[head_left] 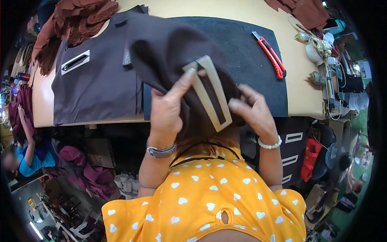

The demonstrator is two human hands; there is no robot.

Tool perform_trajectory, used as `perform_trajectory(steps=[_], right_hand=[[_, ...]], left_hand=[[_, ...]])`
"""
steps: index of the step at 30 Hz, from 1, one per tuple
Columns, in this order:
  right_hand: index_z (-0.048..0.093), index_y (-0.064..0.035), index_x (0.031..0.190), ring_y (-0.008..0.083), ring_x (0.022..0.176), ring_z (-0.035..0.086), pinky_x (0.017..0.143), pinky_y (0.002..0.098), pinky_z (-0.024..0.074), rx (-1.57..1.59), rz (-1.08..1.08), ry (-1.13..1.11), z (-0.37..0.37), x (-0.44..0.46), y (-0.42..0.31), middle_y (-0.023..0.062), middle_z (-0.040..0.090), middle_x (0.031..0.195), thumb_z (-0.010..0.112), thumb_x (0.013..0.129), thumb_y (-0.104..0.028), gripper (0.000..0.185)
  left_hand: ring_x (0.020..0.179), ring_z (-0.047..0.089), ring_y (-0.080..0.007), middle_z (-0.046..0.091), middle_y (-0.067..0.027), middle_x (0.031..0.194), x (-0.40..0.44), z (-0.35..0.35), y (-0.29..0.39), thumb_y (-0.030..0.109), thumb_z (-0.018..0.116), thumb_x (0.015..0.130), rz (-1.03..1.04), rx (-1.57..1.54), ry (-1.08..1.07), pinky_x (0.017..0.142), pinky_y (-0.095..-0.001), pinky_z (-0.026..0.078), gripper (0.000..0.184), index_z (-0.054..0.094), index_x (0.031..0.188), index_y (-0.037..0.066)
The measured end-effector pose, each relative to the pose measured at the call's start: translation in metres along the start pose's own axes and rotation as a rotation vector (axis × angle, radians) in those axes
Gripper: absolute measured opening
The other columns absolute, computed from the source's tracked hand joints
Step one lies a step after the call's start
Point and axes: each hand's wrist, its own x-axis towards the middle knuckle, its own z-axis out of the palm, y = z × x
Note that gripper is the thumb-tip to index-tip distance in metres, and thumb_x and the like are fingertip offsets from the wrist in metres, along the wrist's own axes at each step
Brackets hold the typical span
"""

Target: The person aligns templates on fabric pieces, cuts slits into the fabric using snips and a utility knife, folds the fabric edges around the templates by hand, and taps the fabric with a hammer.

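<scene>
A dark brown fabric piece (169,48) is lifted above the table between my two hands. On it sits a beige, long rectangular frame (213,94) around a dark slot. My left hand (171,107) is closed on the fabric, its thumb pressed on the upper left corner of the frame. My right hand (256,111) pinches the fabric's right edge beside the frame, with thumb and fingers curled; part of that grip is hidden. To the left lies another dark brown panel (100,92) with a smaller pale frame (75,62) around a dark slot.
A black cutting mat (250,52) covers the table's middle, with a red utility knife (270,54) on it. Reddish-brown cloth (76,20) is heaped at the back left. Cables and a white roll (314,52) lie at the right. Another person (34,155) is at far left.
</scene>
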Motion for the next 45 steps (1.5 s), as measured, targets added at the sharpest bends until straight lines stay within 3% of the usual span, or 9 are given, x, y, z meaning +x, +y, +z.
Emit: perform_trajectory(steps=[5,9,14,17,22,23,31,38,45], right_hand=[[0.061,0.0026,0.091,0.005,0.07,0.051,0.063,0.0222,0.0432,-0.235,0.011,-0.043,-0.021,-0.02,0.009,0.0011,0.061,0.076,0.061,0.082,-0.005,0.012],[0.061,0.0015,0.085,0.0098,0.058,0.052,0.057,0.0247,0.0427,-0.492,-0.299,0.016,-0.015,-0.013,-0.011,0.0078,0.059,0.065,0.058,0.078,0.001,0.008],[0.06,-0.0022,0.086,0.0283,0.062,0.059,0.057,0.0314,0.0458,-0.548,-0.521,-0.272,0.004,-0.006,-0.035,0.0134,0.059,0.07,0.062,0.067,0.003,0.02],[0.061,-0.0034,0.086,0.028,0.066,0.06,0.057,0.0324,0.0464,-0.681,-0.598,-0.266,0.001,-0.007,-0.048,0.0117,0.059,0.073,0.063,0.061,0.004,0.027],[0.06,-0.0029,0.09,0.0269,0.076,0.062,0.067,0.0322,0.0493,-0.877,-0.647,0.167,-0.023,0.007,-0.05,0.0119,0.06,0.081,0.062,0.062,0.005,0.03],[0.06,-0.002,0.091,0.0266,0.078,0.062,0.069,0.0319,0.0495,-0.894,-0.624,0.265,-0.028,0.01,-0.048,0.0124,0.061,0.082,0.061,0.063,0.005,0.029],[0.061,0.003,0.094,0.0221,0.078,0.063,0.072,0.0301,0.0483,-0.654,-0.39,0.507,-0.059,0.016,0.011,0.0144,0.063,0.084,0.063,0.076,-0.003,0.02],[0.061,0.0031,0.1,0.004,0.07,0.048,0.061,0.018,0.0393,-0.235,-0.228,0.464,-0.047,0.007,0.026,-0.0002,0.055,0.074,0.056,0.09,-0.02,0.026],[0.059,-0.0004,0.105,0.0014,0.062,0.042,0.054,0.0158,0.0331,0.155,-0.145,0.144,0.02,-0.015,-0.013,-0.0022,0.053,0.075,0.048,0.093,-0.017,0.024]], left_hand=[[0.091,0.062,-0.0188,0.064,-0.0082,0.102,0.012,-0.036,0.015,0.002,0.069,0.077,0.454,0.41,0.277,0.083,-0.0286,0.047,0.031,0.059,0.105,-0.004],[0.128,0.033,-0.0336,0.039,-0.0232,0.133,0.016,-0.043,0.047,0.014,0.076,0.066,0.975,1.544,0.307,0.104,-0.0397,0.027,0.082,0.033,0.133,-0.003],[0.13,0.03,-0.0319,0.04,-0.015,0.134,0.028,0.016,0.069,0.026,0.077,0.062,0.616,1.669,-1.091,0.108,-0.0508,0.016,0.081,0.039,0.133,0.011],[0.08,0.059,-0.0346,0.06,-0.0185,0.075,0.045,0.049,0.075,0.02,0.07,0.072,0.006,1.709,-1.533,0.07,-0.0392,0.046,0.026,0.063,0.088,0.002],[0.055,0.053,-0.0297,0.055,-0.0185,0.061,0.073,0.01,0.116,0.025,0.07,0.076,0.129,1.651,-1.346,0.054,-0.0355,0.042,0.027,0.064,0.081,-0.001],[0.057,0.053,-0.0223,0.054,-0.0181,0.063,0.079,0.003,0.133,0.025,0.072,0.074,-0.251,1.693,-1.211,0.057,-0.0331,0.042,0.029,0.064,0.083,-0.002],[0.066,0.058,-0.0153,0.064,-0.0082,0.075,0.076,-0.219,0.304,0.012,0.067,0.066,-0.487,2.367,0.253,0.065,-0.031,0.047,0.03,0.064,0.093,0.0],[0.076,0.043,-0.0082,0.045,0.0006,0.079,0.045,-0.141,0.138,0.033,0.071,0.075,-0.296,1.402,0.208,0.065,-0.0262,0.041,0.038,0.05,0.075,0.001],[0.077,0.061,-0.0113,0.065,-0.0037,0.092,0.038,0.004,-0.034,0.011,0.067,0.081,0.012,0.154,0.071,0.071,-0.0248,0.048,0.016,0.064,0.092,0.001]])
